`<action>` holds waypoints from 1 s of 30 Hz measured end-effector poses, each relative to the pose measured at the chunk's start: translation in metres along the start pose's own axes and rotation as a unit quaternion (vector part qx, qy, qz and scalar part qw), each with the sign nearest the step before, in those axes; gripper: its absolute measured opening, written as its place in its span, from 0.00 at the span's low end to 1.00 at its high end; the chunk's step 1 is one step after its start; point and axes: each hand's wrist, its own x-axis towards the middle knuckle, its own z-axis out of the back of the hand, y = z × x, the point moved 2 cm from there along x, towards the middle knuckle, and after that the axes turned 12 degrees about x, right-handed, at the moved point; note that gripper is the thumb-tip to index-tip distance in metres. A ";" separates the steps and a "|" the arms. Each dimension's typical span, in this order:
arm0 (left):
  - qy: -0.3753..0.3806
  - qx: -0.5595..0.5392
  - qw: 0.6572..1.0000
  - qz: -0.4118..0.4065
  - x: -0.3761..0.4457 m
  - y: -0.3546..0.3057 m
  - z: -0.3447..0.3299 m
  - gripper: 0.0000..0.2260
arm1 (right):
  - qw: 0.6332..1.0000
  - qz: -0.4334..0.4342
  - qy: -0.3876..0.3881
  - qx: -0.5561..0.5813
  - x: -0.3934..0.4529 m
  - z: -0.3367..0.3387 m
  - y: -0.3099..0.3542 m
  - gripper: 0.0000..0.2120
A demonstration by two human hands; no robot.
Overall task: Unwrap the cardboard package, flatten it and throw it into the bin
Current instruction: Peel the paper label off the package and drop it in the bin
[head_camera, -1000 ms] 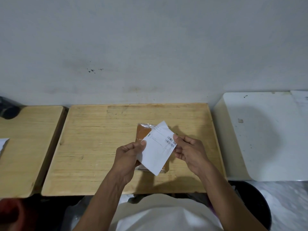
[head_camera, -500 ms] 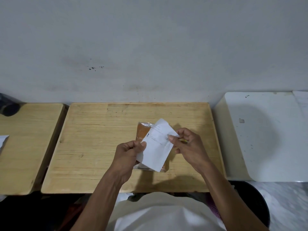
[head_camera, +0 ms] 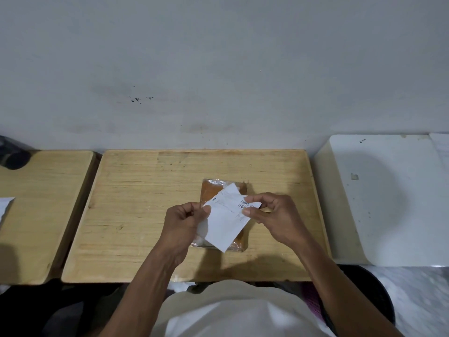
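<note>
A flat brown cardboard package [head_camera: 211, 192] wrapped in clear plastic lies on the wooden table [head_camera: 145, 215], mostly hidden under a white paper label [head_camera: 226, 222] with a barcode. My left hand [head_camera: 182, 222] pinches the label's left edge between thumb and fingers. My right hand [head_camera: 274, 217] pinches its upper right corner near the barcode. The label is held tilted just above the package. A dark round bin [head_camera: 374, 300] sits on the floor at the lower right, partly hidden by my right arm.
A second wooden table [head_camera: 41, 215] stands to the left with a white paper [head_camera: 4, 205] at its left edge and a dark object [head_camera: 12, 156] at its back. A white surface [head_camera: 388, 198] lies to the right. The wall is directly behind.
My right hand has shifted its pinch on the label's upper right corner, fingers now curled over it. The label has tilted slightly; the package has stayed on the table.
</note>
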 end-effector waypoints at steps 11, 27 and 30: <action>-0.004 0.149 0.980 -0.134 -0.001 -0.011 -0.002 0.17 | 0.996 0.063 -0.031 -0.053 0.000 -0.005 0.009 0.01; -0.070 0.356 0.885 -0.292 0.005 -0.023 -0.019 0.06 | 0.948 0.193 0.065 -0.244 0.006 -0.012 0.022 0.04; -0.079 0.352 0.887 -0.290 0.004 -0.021 -0.022 0.04 | 0.935 0.195 0.064 -0.288 0.007 -0.012 0.023 0.04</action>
